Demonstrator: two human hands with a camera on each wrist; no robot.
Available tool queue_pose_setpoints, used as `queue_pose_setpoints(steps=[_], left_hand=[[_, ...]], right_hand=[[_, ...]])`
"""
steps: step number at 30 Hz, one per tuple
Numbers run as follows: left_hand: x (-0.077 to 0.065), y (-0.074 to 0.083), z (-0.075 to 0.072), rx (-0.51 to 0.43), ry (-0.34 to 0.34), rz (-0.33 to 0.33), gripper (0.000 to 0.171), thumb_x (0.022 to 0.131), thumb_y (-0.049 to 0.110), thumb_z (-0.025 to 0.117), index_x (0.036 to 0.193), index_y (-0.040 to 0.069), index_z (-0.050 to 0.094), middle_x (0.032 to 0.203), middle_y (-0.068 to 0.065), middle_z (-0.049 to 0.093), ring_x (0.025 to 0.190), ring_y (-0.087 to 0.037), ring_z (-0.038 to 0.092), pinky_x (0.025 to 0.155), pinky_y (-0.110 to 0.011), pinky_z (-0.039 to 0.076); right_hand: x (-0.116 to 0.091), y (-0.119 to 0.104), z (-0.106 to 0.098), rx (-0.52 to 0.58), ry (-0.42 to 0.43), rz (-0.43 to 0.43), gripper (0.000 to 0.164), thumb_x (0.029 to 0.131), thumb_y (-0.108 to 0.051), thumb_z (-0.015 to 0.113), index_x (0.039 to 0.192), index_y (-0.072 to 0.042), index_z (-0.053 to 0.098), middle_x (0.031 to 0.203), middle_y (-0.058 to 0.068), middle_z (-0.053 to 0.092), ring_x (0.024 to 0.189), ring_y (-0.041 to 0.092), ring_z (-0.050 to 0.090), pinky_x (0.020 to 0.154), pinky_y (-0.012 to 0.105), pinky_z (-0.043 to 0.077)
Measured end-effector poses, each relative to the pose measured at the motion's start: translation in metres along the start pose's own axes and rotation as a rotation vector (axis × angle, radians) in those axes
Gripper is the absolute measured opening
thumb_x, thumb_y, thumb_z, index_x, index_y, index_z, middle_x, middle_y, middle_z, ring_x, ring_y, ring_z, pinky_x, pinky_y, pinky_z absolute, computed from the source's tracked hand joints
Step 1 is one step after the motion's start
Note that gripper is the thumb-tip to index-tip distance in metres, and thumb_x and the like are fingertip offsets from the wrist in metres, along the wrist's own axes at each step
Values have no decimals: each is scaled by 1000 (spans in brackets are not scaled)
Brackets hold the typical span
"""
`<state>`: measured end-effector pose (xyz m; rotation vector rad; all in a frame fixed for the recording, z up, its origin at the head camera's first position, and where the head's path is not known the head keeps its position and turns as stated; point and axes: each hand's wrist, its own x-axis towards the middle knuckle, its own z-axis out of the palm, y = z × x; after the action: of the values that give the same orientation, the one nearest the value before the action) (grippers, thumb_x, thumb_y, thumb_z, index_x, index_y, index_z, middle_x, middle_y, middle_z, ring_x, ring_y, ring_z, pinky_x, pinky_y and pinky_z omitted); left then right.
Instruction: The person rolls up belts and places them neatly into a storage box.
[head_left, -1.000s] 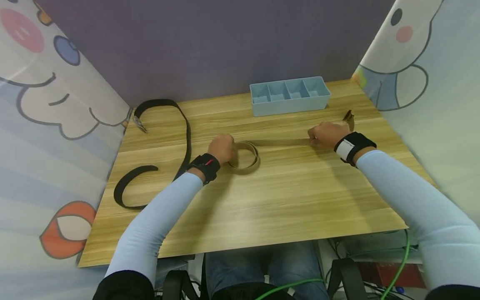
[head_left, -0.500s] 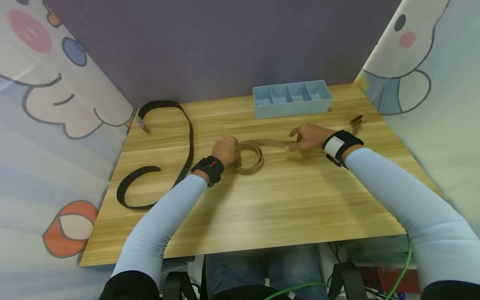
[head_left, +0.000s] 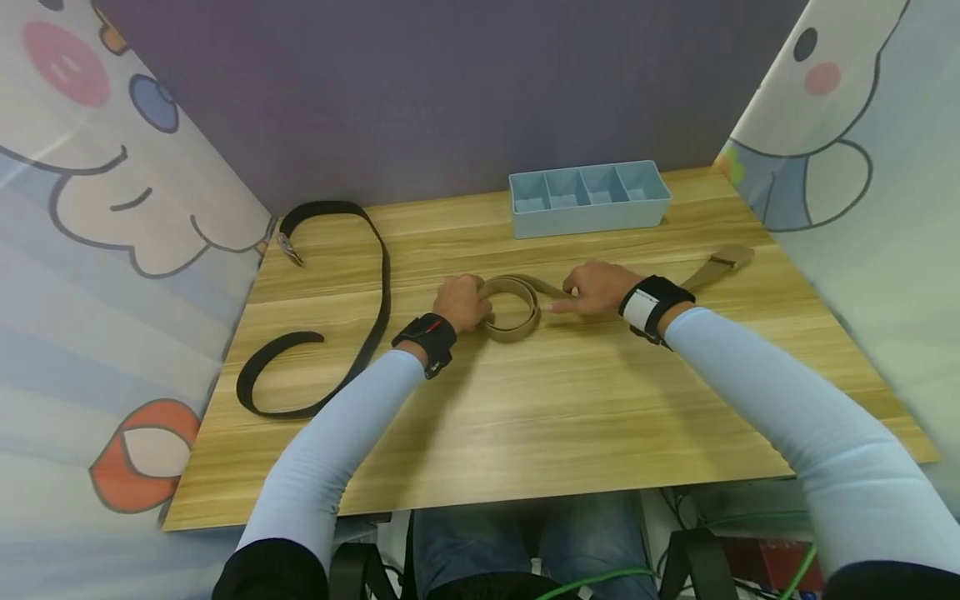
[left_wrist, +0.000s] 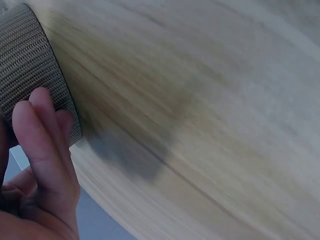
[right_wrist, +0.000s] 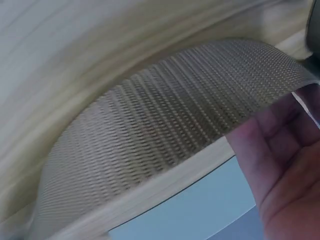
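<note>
A tan woven belt [head_left: 512,334] stands on edge, wound into a coil near the middle of the wooden table. My left hand [head_left: 461,302] holds the coil's left side; in the left wrist view its fingers [left_wrist: 42,130] lie against the webbing [left_wrist: 30,60]. To the right of the coil, my right hand [head_left: 598,288] has the belt's strip between thumb and fingers. Beyond that wrist the free end with its buckle [head_left: 731,257] stretches over the table. In the right wrist view the webbing [right_wrist: 150,120] bows out broadly beside the palm [right_wrist: 295,180].
A black belt [head_left: 385,283] with a metal buckle [head_left: 289,248] curves in an S on the left. A light blue box [head_left: 592,221] with several compartments stands at the back of the wooden table [head_left: 525,433], near the dark back wall.
My right hand has slid left along the strip toward the coil, its fingers opening partway. The buckle end has followed and turned flatter. The left hand stays at the coil.
</note>
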<state>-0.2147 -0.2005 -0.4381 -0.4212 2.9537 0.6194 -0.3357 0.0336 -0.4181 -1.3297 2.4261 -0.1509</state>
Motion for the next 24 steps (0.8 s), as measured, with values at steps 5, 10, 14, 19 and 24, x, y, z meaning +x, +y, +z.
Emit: queue_pose_setpoints(steps=[5,10,14,19,24], left_hand=[[0,1,1,-3,2,-17,45,85,26,58,127,11,57,106,-9,66,72,-19,63,61,-27,51],[-1,3,0,-8,-13,-31,48,85,27,57,131,11,53,112,-10,64,70,-17,64,64,-28,53],[-2,4,0,-11,-20,-37,49,86,26,57,132,10,52,107,-10,66,59,-13,63,59,-26,52],[-3,5,-1,-56,-37,-36,48,86,24,56,132,10,51,101,-11,67,47,-8,62,49,-22,51],[-6,5,-3,-98,-66,-21,52,87,24,54,136,8,47,79,-7,71,44,-8,61,48,-21,50]], right_hand=[[7,-17,3,16,-6,-5,73,84,-71,40,106,-7,68,53,-2,55,48,9,52,68,37,51],[12,-27,3,41,15,-7,57,87,-63,44,68,-13,62,48,-3,39,41,11,34,47,27,34],[15,-33,2,94,-15,10,52,90,-53,49,58,-12,56,44,-4,38,37,10,34,41,25,31],[21,-37,-1,154,-122,23,48,93,-41,47,55,-13,52,38,-4,40,30,12,42,38,26,37],[25,-39,-3,155,-157,12,49,94,-32,46,47,-17,45,37,-6,36,30,9,38,40,24,35]])
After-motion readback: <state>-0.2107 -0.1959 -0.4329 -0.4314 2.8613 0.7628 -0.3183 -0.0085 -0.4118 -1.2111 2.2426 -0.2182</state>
